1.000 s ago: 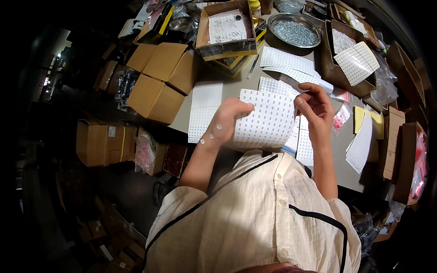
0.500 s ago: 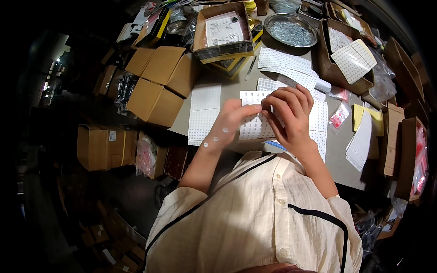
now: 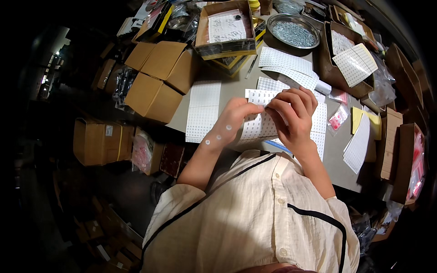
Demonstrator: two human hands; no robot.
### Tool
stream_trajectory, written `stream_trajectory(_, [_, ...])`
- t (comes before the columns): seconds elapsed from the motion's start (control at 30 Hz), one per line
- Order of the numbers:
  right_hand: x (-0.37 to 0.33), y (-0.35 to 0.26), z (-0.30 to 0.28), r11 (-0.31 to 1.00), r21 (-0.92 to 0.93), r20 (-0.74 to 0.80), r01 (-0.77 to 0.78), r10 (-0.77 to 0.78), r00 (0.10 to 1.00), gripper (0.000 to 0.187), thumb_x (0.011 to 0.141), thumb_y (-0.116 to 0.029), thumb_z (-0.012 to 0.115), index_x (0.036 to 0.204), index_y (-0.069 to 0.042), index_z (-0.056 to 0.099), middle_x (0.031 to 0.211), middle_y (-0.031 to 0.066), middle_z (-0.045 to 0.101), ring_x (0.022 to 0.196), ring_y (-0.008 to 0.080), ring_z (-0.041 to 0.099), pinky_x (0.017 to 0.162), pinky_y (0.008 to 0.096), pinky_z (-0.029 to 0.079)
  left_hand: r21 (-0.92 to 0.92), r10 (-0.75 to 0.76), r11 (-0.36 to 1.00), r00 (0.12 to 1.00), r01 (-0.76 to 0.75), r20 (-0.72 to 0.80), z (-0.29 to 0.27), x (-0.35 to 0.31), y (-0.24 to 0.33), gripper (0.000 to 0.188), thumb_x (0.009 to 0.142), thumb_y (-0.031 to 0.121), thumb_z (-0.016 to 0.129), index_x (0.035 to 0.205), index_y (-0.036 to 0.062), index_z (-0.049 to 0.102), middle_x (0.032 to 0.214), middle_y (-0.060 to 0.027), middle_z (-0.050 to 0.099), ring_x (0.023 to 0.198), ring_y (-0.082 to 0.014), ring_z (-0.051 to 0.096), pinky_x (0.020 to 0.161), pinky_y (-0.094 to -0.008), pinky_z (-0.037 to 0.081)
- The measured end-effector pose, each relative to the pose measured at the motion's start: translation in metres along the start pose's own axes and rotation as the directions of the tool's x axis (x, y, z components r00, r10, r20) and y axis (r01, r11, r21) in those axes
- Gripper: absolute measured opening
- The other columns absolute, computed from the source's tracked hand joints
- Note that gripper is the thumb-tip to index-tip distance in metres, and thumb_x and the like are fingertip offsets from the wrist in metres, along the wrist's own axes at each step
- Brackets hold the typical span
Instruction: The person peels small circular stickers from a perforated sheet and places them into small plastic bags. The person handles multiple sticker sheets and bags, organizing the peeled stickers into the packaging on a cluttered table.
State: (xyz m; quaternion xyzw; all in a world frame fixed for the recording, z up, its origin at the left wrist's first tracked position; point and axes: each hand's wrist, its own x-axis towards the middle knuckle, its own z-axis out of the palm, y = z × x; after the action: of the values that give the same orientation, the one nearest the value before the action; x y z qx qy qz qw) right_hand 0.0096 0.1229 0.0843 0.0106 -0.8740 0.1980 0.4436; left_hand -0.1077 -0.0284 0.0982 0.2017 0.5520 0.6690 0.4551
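My left hand [image 3: 233, 117] grips a white sticker sheet [image 3: 259, 127] printed with rows of small round labels, its thumb lying across the face. My right hand [image 3: 295, 119] is closed in a pinch against that sheet, close to the left thumb tip; what sits between its fingertips is too small to tell. Three round white stickers [image 3: 219, 137] are stuck along my left wrist and forearm. Below my hands, another label sheet [image 3: 319, 125] lies on the grey table [image 3: 339, 157], with a blue edge showing under the held sheet.
Label sheets [image 3: 204, 111] lie to the left, others [image 3: 284, 61] behind my hands. Farther back are an open box with a paper [image 3: 227, 50] and a metal bowl of small clear pieces [image 3: 293, 32]. Cardboard boxes [image 3: 159, 68] flank the left; a carton [image 3: 325, 59] stands right.
The view has shifted slightly. Both hands stay at the held sheet, with the right fingertips still against it near the left thumb.
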Motion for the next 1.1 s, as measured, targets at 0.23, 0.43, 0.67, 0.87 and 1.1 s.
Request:
stream_trajectory(0.23, [-0.003, -0.002, 0.003, 0.999, 0.038, 0.036, -0.038, 0.037, 0.999, 0.026, 0.072, -0.004, 0.071, 0.095, -0.008, 0.062, 0.113, 0.0066, 0.062, 0.118, 0.0300, 0.050, 0.107, 0.0500, 0.031, -0.078, 0.029, 0.996, 0.999, -0.031, -0.021, 0.000, -0.001, -0.006, 0.026, 0.088, 0.016, 0.059, 0.102, -0.0035, 0.070, 0.104, -0.0117, 0.067, 0.098, -0.0143, 0.063, 0.081, -0.0267, 0.048])
stream_trajectory(0.43, [0.005, -0.032, -0.007, 0.965, 0.258, 0.239, -0.037, -0.026, 0.971, 0.014, 0.082, -0.009, 0.066, 0.093, -0.006, 0.058, 0.136, 0.0167, 0.052, 0.136, 0.0400, 0.032, 0.114, 0.0566, 0.018, -0.051, 0.161, 0.985, 0.986, -0.163, -0.037, 0.006, -0.005, -0.008, 0.024, 0.090, 0.019, 0.057, 0.099, -0.0023, 0.064, 0.100, -0.0059, 0.061, 0.093, -0.0118, 0.058, 0.079, -0.0269, 0.048])
stream_trajectory(0.67, [0.003, -0.048, 0.005, 0.983, 0.182, 0.159, 0.039, -0.068, 0.985, 0.023, 0.073, -0.008, 0.073, 0.092, -0.008, 0.062, 0.134, 0.0135, 0.054, 0.134, 0.0382, 0.036, 0.114, 0.0575, 0.018, -0.096, 0.153, 0.982, 0.982, -0.163, -0.107, 0.018, 0.002, -0.015, 0.018, 0.093, 0.014, 0.047, 0.094, 0.0018, 0.060, 0.088, -0.0011, 0.060, 0.073, -0.0052, 0.055, 0.051, -0.0178, 0.040])
stream_trajectory(0.87, [0.005, -0.036, -0.004, 0.995, 0.091, 0.074, -0.042, 0.035, 0.997, 0.026, 0.070, -0.006, 0.073, 0.094, -0.008, 0.064, 0.123, 0.0093, 0.058, 0.127, 0.0349, 0.043, 0.111, 0.0545, 0.024, -0.094, 0.109, 0.990, 0.993, -0.105, 0.047, -0.004, 0.006, -0.026, 0.039, 0.089, 0.026, 0.064, 0.117, -0.0021, 0.062, 0.119, -0.0116, 0.063, 0.111, -0.0188, 0.062, 0.094, -0.0316, 0.051])
stream_trajectory(1.1, [0.004, 0.002, -0.013, 0.992, -0.036, 0.087, -0.121, 0.124, 0.989, 0.021, 0.078, -0.008, 0.073, 0.096, -0.010, 0.065, 0.115, 0.0049, 0.062, 0.123, 0.0302, 0.048, 0.111, 0.0510, 0.023, -0.168, 0.004, 0.986, 0.998, -0.014, -0.063, 0.003, 0.009, -0.014, 0.026, 0.089, 0.012, 0.061, 0.105, -0.0068, 0.068, 0.104, -0.0134, 0.071, 0.096, -0.0177, 0.068, 0.086, -0.0286, 0.051])
